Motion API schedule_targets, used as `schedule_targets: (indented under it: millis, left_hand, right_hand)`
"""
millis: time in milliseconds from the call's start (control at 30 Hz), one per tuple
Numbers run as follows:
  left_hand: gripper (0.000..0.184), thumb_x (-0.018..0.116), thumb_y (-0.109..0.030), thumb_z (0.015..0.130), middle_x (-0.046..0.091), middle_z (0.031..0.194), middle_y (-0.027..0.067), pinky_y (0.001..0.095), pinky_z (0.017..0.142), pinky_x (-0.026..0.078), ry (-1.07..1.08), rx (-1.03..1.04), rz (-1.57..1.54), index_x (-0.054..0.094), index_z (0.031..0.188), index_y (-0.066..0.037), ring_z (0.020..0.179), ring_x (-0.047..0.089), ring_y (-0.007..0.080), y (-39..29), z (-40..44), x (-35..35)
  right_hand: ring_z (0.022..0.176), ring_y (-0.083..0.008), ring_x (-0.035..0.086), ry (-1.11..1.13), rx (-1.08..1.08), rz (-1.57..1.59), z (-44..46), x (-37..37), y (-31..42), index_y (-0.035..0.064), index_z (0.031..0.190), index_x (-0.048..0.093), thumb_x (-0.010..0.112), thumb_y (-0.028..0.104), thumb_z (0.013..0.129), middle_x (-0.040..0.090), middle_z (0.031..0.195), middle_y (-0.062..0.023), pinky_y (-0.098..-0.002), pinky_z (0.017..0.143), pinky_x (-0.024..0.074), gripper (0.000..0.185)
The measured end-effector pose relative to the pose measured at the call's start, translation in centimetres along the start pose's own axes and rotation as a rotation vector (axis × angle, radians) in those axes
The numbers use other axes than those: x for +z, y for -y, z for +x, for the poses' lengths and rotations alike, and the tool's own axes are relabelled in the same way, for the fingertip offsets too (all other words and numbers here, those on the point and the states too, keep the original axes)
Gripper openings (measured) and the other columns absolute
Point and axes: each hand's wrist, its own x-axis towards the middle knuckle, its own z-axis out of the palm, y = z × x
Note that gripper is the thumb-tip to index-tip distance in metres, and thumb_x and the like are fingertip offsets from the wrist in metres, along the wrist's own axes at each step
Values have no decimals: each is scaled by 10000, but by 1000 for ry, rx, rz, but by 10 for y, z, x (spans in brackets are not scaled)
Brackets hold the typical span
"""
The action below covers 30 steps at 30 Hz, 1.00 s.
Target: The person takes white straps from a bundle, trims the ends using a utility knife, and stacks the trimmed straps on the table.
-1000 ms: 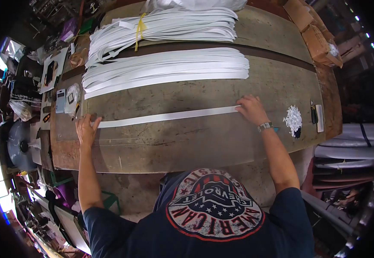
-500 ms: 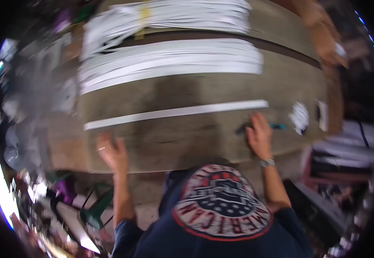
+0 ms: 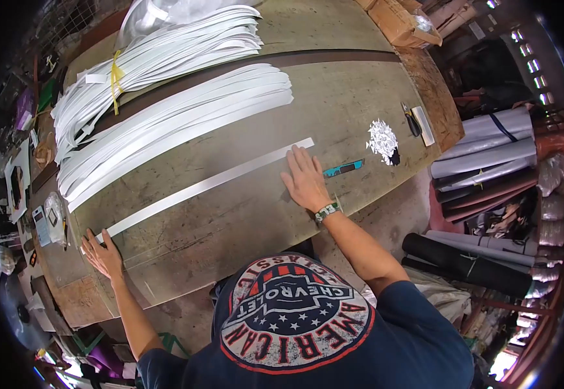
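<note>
A single long white strip [image 3: 214, 188] lies slantwise across the worktable [image 3: 230, 236]. At its left end my left hand [image 3: 103, 257] rests with fingers apart, the fingertips on or against the strip. Near the other end my right hand [image 3: 308, 181] lies flat, palm down, its fingertips at the strip's lower edge. Just right of that hand is a teal and black utility knife [image 3: 345, 168], with its near end beside the hand. Behind the strip lies a thick stack of similar white strips [image 3: 184, 129].
Farther back is another bundle of white strips [image 3: 165, 55] with a yellow tie [image 3: 116, 81]. To the right are a pile of white scraps [image 3: 381, 141], pliers [image 3: 411, 120] and a cardboard box [image 3: 398, 23]. Rolls of material [image 3: 486, 152] lie beyond the table's right edge.
The camera view has turned and shifted, so the strips appear more slanted. My left hand has reached the strip's left end. My right hand has moved off the utility knife toward the strip.
</note>
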Motion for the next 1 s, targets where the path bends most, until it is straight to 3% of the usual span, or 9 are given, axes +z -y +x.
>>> schedule_targets:
  millis: [200,300,400,433,567,600,667,800,1000]
  left_hand:
    - [721,532,-606,1088,321,1754,209,574,1312,220,-72,5,-57,478,1646,-153,1633,251,405,11,1,-2]
    - [654,634,-482,1074,420,1692,235,573,1288,281,-207,84,-148,544,1588,-87,1588,340,427,-30,-32,-26]
    - [573,742,-310,1017,547,1587,241,573,1246,354,-172,336,-356,619,1495,-19,1507,456,448,-100,-90,-28]
    - [531,794,-198,943,627,1494,238,563,1214,400,-134,432,-413,669,1410,21,1432,539,442,-152,-117,-55]
    - [634,896,-316,816,702,1314,173,534,1041,503,146,712,-523,688,1357,-58,1231,647,394,-296,-220,-60]
    - [642,889,-369,827,706,1282,150,525,1016,509,162,664,-676,683,1356,-68,1205,651,374,-332,-241,-63]
    - [644,864,-449,846,670,1301,153,505,1027,495,202,652,-641,690,1339,-73,1250,603,352,-379,-261,-71]
    - [545,862,-369,850,656,1223,158,496,981,506,198,650,-540,699,1278,-75,1188,603,352,-409,-267,-71]
    - [349,851,-277,860,680,1102,131,490,895,535,203,764,-521,743,1117,-66,1062,641,365,-428,-264,-80]
  right_hand:
    - [1554,-401,388,-37,6,87,-6,-6,5,2,1561,489,576,358,1088,438,1667,-214,-601,1243,317,599]
    - [1520,-416,435,-107,-6,164,-12,-26,-23,-10,1508,545,580,337,1084,510,1607,-223,-588,1229,330,549]
    - [1440,-431,525,-138,32,176,-27,-38,-73,-23,1419,618,605,284,1066,596,1510,-234,-563,1190,384,467]
    - [1385,-436,564,-174,6,143,-33,-39,-92,-22,1375,643,631,245,1043,629,1451,-237,-553,1156,419,426]
    - [1191,-463,652,-170,-95,96,-49,-59,-145,-27,1260,682,716,100,920,688,1263,-248,-538,1007,531,364]
    - [1181,-467,654,-171,-131,128,-51,-54,-158,-33,1245,685,715,93,915,679,1275,-257,-550,1006,532,355]
    - [1288,-452,631,-138,-142,117,-58,-47,-176,-36,1348,672,709,41,945,656,1395,-258,-517,1105,502,412]
    - [1358,-386,570,-89,-81,65,-65,-46,-180,43,1391,677,726,114,961,624,1456,-174,-516,1135,442,438]
    - [1186,-363,617,-30,-60,140,-41,-61,-180,72,1144,736,791,143,856,659,1257,-117,-522,980,489,301]
